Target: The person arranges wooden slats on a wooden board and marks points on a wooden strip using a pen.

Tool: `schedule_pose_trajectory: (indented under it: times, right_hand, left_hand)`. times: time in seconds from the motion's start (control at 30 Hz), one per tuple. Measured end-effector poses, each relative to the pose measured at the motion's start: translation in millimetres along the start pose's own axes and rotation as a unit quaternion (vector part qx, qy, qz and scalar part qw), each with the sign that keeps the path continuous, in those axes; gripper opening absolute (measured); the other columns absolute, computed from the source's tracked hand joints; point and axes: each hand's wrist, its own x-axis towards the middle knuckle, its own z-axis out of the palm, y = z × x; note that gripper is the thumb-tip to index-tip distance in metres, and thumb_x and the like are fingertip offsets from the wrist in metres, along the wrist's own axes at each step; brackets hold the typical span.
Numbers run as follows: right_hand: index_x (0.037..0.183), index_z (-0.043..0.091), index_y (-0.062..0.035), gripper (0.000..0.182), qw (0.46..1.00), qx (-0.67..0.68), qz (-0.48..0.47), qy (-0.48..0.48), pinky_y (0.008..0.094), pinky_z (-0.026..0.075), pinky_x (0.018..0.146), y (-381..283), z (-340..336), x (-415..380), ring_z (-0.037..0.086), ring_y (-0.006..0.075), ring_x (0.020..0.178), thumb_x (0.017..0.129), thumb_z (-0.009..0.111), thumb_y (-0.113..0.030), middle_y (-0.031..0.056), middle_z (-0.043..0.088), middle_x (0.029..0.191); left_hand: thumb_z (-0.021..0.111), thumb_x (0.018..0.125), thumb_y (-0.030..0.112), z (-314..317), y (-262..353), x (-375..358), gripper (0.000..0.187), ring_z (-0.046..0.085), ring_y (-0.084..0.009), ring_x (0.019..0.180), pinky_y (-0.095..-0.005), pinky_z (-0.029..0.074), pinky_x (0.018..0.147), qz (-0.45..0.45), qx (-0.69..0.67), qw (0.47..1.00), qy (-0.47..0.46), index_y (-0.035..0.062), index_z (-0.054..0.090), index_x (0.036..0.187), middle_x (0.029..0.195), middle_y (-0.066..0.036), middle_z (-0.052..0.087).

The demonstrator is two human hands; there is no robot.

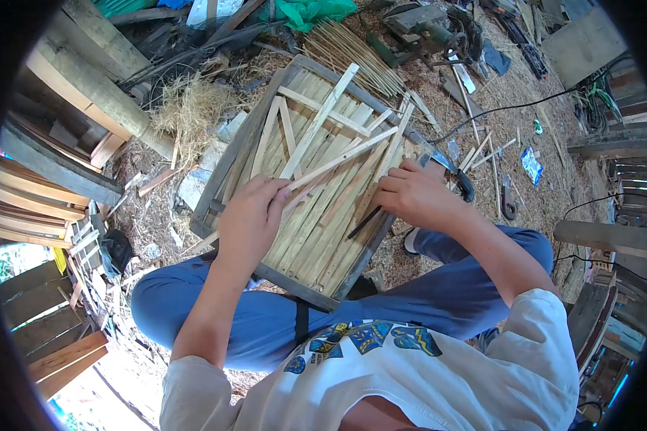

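Note:
My left hand (254, 210) is closed around the near end of a narrow wooden strip (343, 157), which slants away to the right over a wooden board framed in dark timber (305, 294). Over the board's right side, my right hand (413, 192) has its fingers closed on a thin dark stick (364, 223), its free end directed down and left. What kind of tool the stick is, I cannot tell. Several loose pale strips lie crosswise on the board, one long strip (320, 119) among them. The board rests in front of my crossed legs.
Just right of my right hand lies a blade with a black handle (466, 185). A bundle of thin sticks (352, 56) and a green machine (430, 33) sit at the back. Shavings cover the ground, with a cable (507, 109) running across. Dry fibre (194, 106) is piled at left.

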Motion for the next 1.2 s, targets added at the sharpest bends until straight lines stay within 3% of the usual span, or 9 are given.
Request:
schedule_pose_trajectory:
  times: [0.27,0.37,0.47,0.6,0.7,0.8,0.9,1.1,1.2]
  right_hand:
    - [0.106,0.064,-0.0088,0.020,0.991,0.082,0.068,0.075,0.0430,0.050,0.090,9.9,-51.1,-8.4,0.067,0.0268,0.093,0.093,0.079,-0.008,0.0069,0.062,0.095]
    - [0.106,0.061,-0.0076,0.020,0.966,0.144,0.166,0.138,0.0442,0.053,0.085,18.0,-51.6,-16.6,0.069,0.0326,0.089,0.095,0.078,-0.011,0.0112,0.066,0.096]
    - [0.106,0.058,-0.0054,0.021,0.907,0.213,0.261,0.252,0.0397,0.052,0.073,11.4,-47.2,-20.0,0.066,0.0266,0.078,0.097,0.076,-0.011,0.0121,0.063,0.089]
    - [0.101,0.056,-0.0038,0.018,0.860,0.301,0.289,0.293,0.0352,0.050,0.070,15.8,-34.5,-30.8,0.053,0.0169,0.073,0.101,0.074,-0.008,0.0098,0.056,0.081]
    - [0.103,0.061,-0.0033,0.011,0.821,0.346,0.307,0.334,0.0353,0.051,0.069,11.0,-24.8,-29.4,0.059,0.0185,0.072,0.103,0.072,-0.005,0.0120,0.059,0.080]
    - [0.108,0.066,-0.0046,0.010,0.861,0.259,0.232,0.372,0.0383,0.051,0.068,11.7,-26.2,-24.0,0.066,0.0242,0.074,0.101,0.073,-0.002,0.0142,0.064,0.084]
    - [0.109,0.070,-0.0068,0.010,0.927,0.100,0.175,0.317,0.0412,0.052,0.071,13.0,-37.3,-28.2,0.070,0.0316,0.082,0.101,0.072,0.000,0.0131,0.067,0.089]
    - [0.103,0.071,-0.0117,0.019,0.972,0.066,0.144,0.171,0.0428,0.050,0.083,-0.4,-12.4,-30.3,0.067,0.0304,0.093,0.087,0.073,-0.002,0.0080,0.066,0.093]
    - [0.112,0.076,-0.0139,0.029,0.983,0.016,0.087,0.162,0.0423,0.049,0.091,-2.8,9.1,-19.0,0.065,0.0278,0.101,0.084,0.072,-0.010,0.0068,0.063,0.099]
  left_hand:
    - [0.075,0.102,0.014,4.1,6.8,-1.3,0.019,0.071,-0.0374,0.101,-0.0460,0.056,0.087,0.030,0.013,0.999,0.011,0.0043,0.078,0.118,0.108,-0.014,0.071]
    - [0.079,0.099,0.012,9.4,6.2,-0.5,0.020,0.071,-0.0364,0.100,-0.0441,0.055,0.087,0.051,0.005,0.999,0.010,0.0032,0.077,0.117,0.107,-0.015,0.071]
    - [0.079,0.098,0.012,14.7,15.2,2.4,0.018,0.070,-0.0357,0.103,-0.0446,0.055,0.090,0.054,-0.004,0.998,-0.008,0.0039,0.076,0.115,0.107,-0.014,0.071]
    - [0.080,0.097,0.011,24.9,25.9,5.2,0.015,0.071,-0.0350,0.102,-0.0462,0.056,0.087,0.073,0.006,0.997,-0.021,0.0058,0.076,0.111,0.106,-0.012,0.070]
    - [0.080,0.097,0.010,32.1,26.9,5.1,0.016,0.071,-0.0347,0.102,-0.0450,0.056,0.088,0.077,0.015,0.996,-0.030,0.0046,0.076,0.112,0.107,-0.012,0.071]
    - [0.078,0.099,0.011,33.5,25.5,8.1,0.017,0.072,-0.0345,0.102,-0.0431,0.057,0.088,0.057,0.011,0.998,-0.024,0.0030,0.076,0.114,0.108,-0.013,0.072]
    - [0.077,0.101,0.012,29.5,18.9,11.6,0.018,0.073,-0.0341,0.100,-0.0417,0.057,0.087,0.038,0.016,0.999,-0.002,0.0020,0.076,0.116,0.109,-0.014,0.072]
    - [0.075,0.103,0.012,16.2,5.1,16.9,0.018,0.071,-0.0316,0.091,-0.0396,0.055,0.081,0.017,0.026,0.998,0.051,0.0014,0.076,0.117,0.107,-0.014,0.072]
    - [0.075,0.104,0.013,11.9,-1.9,18.8,0.018,0.068,-0.0307,0.087,-0.0389,0.054,0.078,0.001,0.026,0.997,0.067,0.0016,0.076,0.117,0.105,-0.013,0.072]
